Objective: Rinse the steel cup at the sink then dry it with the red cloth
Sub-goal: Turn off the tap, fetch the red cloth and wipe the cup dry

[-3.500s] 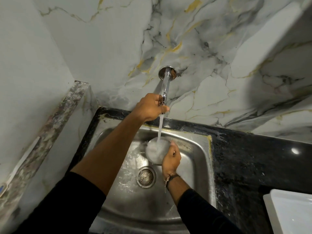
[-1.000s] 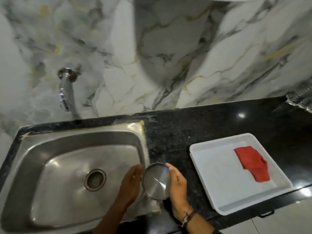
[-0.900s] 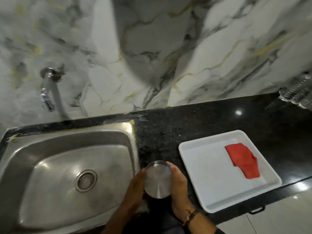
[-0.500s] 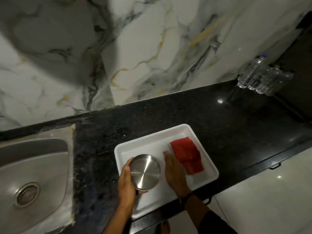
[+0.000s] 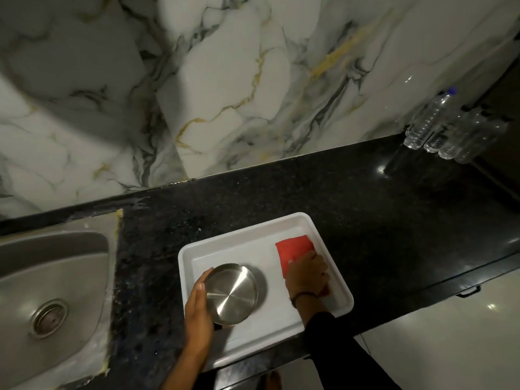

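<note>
The steel cup [image 5: 230, 293] is turned bottom-up over the left half of the white tray [image 5: 339, 301], and my left hand [image 5: 198, 308] grips its side. The red cloth [image 5: 294, 250] lies folded in the tray's right half. My right hand [image 5: 308, 273] rests on the cloth's near part with fingers curled onto it, covering most of that end. Whether the cup touches the tray floor I cannot tell.
The steel sink [image 5: 53, 280] with its drain [image 5: 49, 318] is set in the black counter [image 5: 365, 209] at the left. Several clear plastic bottles [image 5: 450, 128] stand at the far right by the marble wall. The counter's front edge runs just below the tray.
The cup has gone from under the tap, over the sink, to above the tray. My right hand let go of it and moved right onto the red cloth.
</note>
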A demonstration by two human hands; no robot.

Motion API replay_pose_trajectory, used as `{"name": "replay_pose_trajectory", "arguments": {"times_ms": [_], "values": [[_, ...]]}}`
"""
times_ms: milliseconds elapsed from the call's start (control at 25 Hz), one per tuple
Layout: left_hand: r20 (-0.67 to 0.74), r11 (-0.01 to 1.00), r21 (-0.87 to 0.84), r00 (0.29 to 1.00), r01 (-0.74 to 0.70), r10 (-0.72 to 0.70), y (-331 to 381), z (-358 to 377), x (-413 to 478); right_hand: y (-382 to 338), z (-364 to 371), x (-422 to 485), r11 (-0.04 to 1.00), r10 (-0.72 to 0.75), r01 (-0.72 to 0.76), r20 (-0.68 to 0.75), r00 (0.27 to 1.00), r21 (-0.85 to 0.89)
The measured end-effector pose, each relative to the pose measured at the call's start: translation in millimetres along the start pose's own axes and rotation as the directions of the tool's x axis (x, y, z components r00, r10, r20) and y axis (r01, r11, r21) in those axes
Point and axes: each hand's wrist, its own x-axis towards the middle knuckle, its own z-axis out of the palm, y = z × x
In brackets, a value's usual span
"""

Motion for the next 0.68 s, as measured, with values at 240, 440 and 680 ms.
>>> {"name": "replay_pose_trajectory", "arguments": {"times_ms": [240, 440, 680], "values": [[-0.033, 0.999, -0.033, 0.999, -0.040, 0.038, 2, -16, -5, -2, -14, 24, 0.940, 0.106, -0.169, 0.216, 0.971, 0.296], [-0.020, 0.994, -0.065, 0.996, -0.084, 0.083, -2, -25, -7, -4, -16, 17, 0.999, 0.012, -0.018, 0.141, 0.990, 0.046], [-0.065, 0.988, -0.088, 0.990, -0.128, 0.122, 3, -58, -10, 4, -13, 9, 0.857, -0.138, 0.086, 0.066, 0.988, 0.508]]}}
